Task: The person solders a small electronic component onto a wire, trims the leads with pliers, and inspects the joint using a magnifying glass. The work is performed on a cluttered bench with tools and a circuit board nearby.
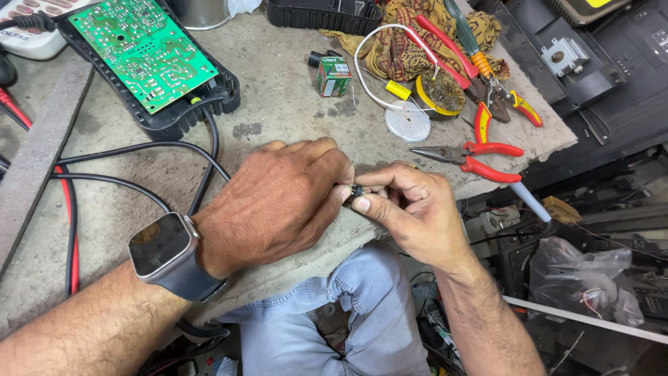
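Bare forearms come in from the near edge, above a knee in light blue denim (348,306). Beneath them lies the rough grey concrete surface (278,104), worn and crumbling at its near rim. At far left sits an open black plastic casing holding a green printed circuit board (142,49), with black cables (139,167) trailing from it toward the hands. At far right lie red-handled long-nose pliers (473,157), other red-handled tools and a round tin of brownish paste (440,94). A small green and white box (333,75) stands beyond the hands.

The left hand (278,202), a dark square smartwatch (163,247) on its wrist, is curled nearly closed. The right hand (410,209) is closed too. Both pinch a tiny black part (356,191) between fingertips, right over the surface's near edge.

The part is so small, and the grip so slight, that a slip could probably drop it past the edge into the clutter below, where finding it looks hard.
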`<action>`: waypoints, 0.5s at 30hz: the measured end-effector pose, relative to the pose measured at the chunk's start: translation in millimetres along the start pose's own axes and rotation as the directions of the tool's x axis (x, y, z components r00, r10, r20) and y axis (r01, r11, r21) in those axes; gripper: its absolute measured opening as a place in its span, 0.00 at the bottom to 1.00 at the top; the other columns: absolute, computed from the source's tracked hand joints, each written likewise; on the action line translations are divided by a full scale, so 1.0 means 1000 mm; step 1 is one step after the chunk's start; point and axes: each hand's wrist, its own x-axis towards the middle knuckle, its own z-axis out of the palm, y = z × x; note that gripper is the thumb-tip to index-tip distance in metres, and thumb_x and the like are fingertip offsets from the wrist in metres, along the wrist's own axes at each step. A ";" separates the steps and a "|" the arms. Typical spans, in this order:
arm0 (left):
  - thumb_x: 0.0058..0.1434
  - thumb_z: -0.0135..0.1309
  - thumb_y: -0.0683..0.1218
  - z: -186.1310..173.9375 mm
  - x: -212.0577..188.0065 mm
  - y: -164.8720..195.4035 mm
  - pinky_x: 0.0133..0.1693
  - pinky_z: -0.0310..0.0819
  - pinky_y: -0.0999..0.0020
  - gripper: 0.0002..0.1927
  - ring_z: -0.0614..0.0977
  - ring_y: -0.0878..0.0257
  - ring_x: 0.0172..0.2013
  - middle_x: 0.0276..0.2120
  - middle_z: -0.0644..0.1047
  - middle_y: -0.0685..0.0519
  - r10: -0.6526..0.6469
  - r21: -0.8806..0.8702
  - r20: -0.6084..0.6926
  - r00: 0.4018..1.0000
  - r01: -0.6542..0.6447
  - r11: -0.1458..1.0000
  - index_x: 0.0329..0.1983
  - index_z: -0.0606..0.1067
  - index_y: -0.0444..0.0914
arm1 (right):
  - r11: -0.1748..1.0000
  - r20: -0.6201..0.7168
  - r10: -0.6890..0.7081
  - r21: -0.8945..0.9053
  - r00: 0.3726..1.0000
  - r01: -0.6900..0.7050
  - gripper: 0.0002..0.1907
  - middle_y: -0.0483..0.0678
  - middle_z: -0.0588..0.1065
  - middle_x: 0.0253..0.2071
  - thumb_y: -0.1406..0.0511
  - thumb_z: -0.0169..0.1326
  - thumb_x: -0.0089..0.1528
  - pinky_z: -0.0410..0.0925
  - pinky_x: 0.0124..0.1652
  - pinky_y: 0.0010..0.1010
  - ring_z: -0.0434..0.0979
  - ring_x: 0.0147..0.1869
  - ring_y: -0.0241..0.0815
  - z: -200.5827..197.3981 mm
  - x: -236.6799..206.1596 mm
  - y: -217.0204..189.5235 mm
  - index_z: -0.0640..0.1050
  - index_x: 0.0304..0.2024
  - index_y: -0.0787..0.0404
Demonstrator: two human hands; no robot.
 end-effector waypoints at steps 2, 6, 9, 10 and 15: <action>0.62 0.54 0.45 0.000 0.000 -0.001 0.37 0.70 0.47 0.09 0.80 0.43 0.36 0.34 0.76 0.45 -0.026 -0.038 0.014 1.000 0.027 0.999 0.42 0.72 0.35 | 1.000 0.002 -0.020 -0.015 1.000 0.020 0.12 0.36 0.72 0.28 0.67 0.66 0.61 0.58 0.28 0.18 0.62 0.29 0.23 -0.001 0.000 -0.001 0.84 0.46 0.63; 0.62 0.54 0.45 0.001 0.001 -0.002 0.38 0.70 0.47 0.09 0.80 0.42 0.37 0.34 0.76 0.44 -0.051 -0.039 0.017 0.999 0.052 0.998 0.42 0.73 0.36 | 0.995 -0.015 0.064 0.079 0.998 -0.062 0.15 0.38 0.81 0.35 0.67 0.65 0.60 0.61 0.28 0.16 0.66 0.28 0.21 -0.001 -0.001 -0.001 0.81 0.49 0.64; 0.62 0.55 0.45 -0.001 0.001 -0.001 0.39 0.71 0.47 0.08 0.80 0.42 0.38 0.34 0.77 0.45 -0.053 -0.018 0.013 0.998 0.053 0.998 0.41 0.73 0.36 | 1.000 -0.027 0.007 0.018 1.000 -0.007 0.13 0.40 0.80 0.32 0.67 0.64 0.63 0.61 0.27 0.16 0.67 0.28 0.21 0.001 -0.002 0.002 0.82 0.49 0.65; 0.62 0.55 0.45 -0.001 0.001 -0.001 0.39 0.71 0.47 0.08 0.80 0.42 0.38 0.33 0.77 0.45 -0.050 -0.011 0.018 0.999 0.050 0.999 0.41 0.73 0.36 | 0.999 -0.029 0.009 0.041 1.000 -0.008 0.12 0.41 0.80 0.33 0.68 0.63 0.63 0.62 0.28 0.16 0.68 0.29 0.21 0.001 -0.003 0.003 0.82 0.49 0.65; 0.58 0.56 0.42 -0.010 0.004 0.000 0.37 0.75 0.50 0.10 0.81 0.45 0.40 0.33 0.78 0.47 0.011 0.027 0.038 0.999 -0.012 1.000 0.42 0.73 0.36 | 0.997 -0.040 -0.033 0.065 0.999 0.035 0.12 0.42 0.81 0.35 0.69 0.62 0.65 0.66 0.31 0.17 0.72 0.33 0.22 -0.001 -0.004 0.012 0.81 0.50 0.66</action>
